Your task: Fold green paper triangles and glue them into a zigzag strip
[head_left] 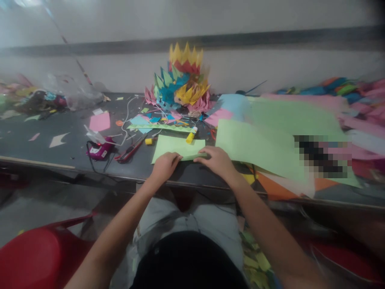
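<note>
A light green sheet of paper point(177, 145) lies near the table's front edge, its near side folded up into a narrow strip. My left hand point(165, 165) pinches the left end of that fold. At the right end, the fingers of my right hand point(217, 160) close on the same fold. Just beyond the sheet's far edge lies a yellow glue stick point(191, 135), with its yellow cap point(148, 141) off to the left. A zigzag-cut green paper strip point(162, 127) rests behind them. Left of the sheet is a red cutter knife point(130, 149).
Folded paper crowns point(180, 86) are heaped against the wall. A purple device point(100, 149) with a cord sits at left. Large green sheets point(255, 144) cover the right side, over orange paper point(276, 186). Paper scraps litter the dark table point(72, 144). A red chair point(33, 257) stands lower left.
</note>
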`<state>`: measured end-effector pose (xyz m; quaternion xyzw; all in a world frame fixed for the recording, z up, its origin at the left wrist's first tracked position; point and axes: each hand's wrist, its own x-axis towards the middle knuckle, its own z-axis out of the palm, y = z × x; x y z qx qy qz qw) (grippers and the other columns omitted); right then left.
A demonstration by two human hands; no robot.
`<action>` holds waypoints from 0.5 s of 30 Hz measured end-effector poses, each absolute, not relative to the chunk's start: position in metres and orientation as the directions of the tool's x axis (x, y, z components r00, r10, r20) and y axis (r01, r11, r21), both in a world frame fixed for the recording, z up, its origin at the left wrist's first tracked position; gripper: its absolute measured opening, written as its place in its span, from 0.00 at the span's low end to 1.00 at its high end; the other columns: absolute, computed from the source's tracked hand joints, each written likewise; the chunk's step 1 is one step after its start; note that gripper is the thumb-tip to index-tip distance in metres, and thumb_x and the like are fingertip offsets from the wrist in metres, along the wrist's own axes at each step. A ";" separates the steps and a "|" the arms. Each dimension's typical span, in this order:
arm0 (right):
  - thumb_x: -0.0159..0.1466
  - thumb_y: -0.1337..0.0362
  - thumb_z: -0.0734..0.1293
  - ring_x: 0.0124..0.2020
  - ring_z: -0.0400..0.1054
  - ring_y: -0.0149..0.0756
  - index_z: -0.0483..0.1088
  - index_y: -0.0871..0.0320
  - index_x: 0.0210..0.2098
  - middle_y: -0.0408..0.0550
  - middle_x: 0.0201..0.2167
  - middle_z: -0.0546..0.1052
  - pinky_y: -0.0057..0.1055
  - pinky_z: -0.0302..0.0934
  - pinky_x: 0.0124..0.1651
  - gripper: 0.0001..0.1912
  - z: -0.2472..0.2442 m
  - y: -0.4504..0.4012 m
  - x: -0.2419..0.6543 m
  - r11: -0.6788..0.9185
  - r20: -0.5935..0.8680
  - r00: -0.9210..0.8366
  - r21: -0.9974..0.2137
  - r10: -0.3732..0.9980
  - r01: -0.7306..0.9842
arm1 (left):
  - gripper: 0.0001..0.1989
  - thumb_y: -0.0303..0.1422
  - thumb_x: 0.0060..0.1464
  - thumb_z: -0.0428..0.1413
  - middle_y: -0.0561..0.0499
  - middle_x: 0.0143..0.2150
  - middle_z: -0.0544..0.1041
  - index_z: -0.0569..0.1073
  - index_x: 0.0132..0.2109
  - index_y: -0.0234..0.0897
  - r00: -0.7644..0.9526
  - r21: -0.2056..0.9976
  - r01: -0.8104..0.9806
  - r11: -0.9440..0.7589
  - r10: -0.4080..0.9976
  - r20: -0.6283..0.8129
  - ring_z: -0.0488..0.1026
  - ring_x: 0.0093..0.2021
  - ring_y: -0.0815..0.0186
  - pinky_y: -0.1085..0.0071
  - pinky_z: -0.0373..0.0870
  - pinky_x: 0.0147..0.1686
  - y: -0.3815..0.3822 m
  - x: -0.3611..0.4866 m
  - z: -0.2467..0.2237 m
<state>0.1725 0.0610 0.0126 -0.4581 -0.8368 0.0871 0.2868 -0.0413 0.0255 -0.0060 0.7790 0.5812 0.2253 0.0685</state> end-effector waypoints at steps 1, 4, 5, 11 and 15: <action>0.57 0.52 0.66 0.34 0.70 0.39 0.72 0.56 0.28 0.47 0.30 0.78 0.33 0.59 0.38 0.14 0.012 0.062 0.171 0.561 0.389 -0.420 -0.399 0.820 0.725 | 0.14 0.38 0.61 0.44 0.49 0.33 0.74 0.71 0.35 0.38 0.225 0.367 0.875 -0.316 0.936 0.271 0.70 0.36 0.65 0.72 0.61 0.34 0.025 -0.041 -0.006; 0.60 0.53 0.64 0.32 0.71 0.37 0.73 0.56 0.26 0.46 0.29 0.78 0.32 0.59 0.37 0.14 0.011 0.063 0.169 0.553 0.364 -0.428 -0.389 0.827 0.737 | 0.14 0.38 0.61 0.44 0.49 0.33 0.74 0.71 0.36 0.38 0.232 0.365 0.872 -0.325 0.933 0.276 0.70 0.36 0.65 0.72 0.62 0.34 0.025 -0.041 -0.006; 0.61 0.54 0.63 0.32 0.71 0.37 0.73 0.55 0.26 0.45 0.29 0.78 0.32 0.59 0.37 0.15 0.012 0.064 0.170 0.553 0.352 -0.436 -0.389 0.828 0.737 | 0.14 0.38 0.61 0.44 0.49 0.33 0.74 0.71 0.36 0.38 0.235 0.365 0.871 -0.329 0.931 0.279 0.70 0.36 0.65 0.72 0.62 0.34 0.025 -0.041 -0.007; 0.64 0.58 0.60 0.34 0.71 0.37 0.75 0.55 0.30 0.46 0.34 0.79 0.32 0.59 0.39 0.14 0.015 0.065 0.177 0.590 0.283 -0.518 -0.370 0.808 0.718 | 0.14 0.38 0.61 0.44 0.48 0.33 0.74 0.71 0.35 0.38 0.241 0.362 0.871 -0.332 0.931 0.274 0.71 0.37 0.65 0.72 0.62 0.36 0.026 -0.042 -0.008; 0.64 0.62 0.59 0.37 0.71 0.39 0.75 0.57 0.34 0.48 0.36 0.79 0.35 0.60 0.43 0.13 0.015 0.068 0.181 0.644 0.271 -0.584 -0.334 0.765 0.688 | 0.14 0.38 0.61 0.44 0.48 0.33 0.74 0.71 0.35 0.37 0.250 0.365 0.865 -0.345 0.926 0.283 0.71 0.37 0.64 0.71 0.63 0.37 0.025 -0.041 -0.008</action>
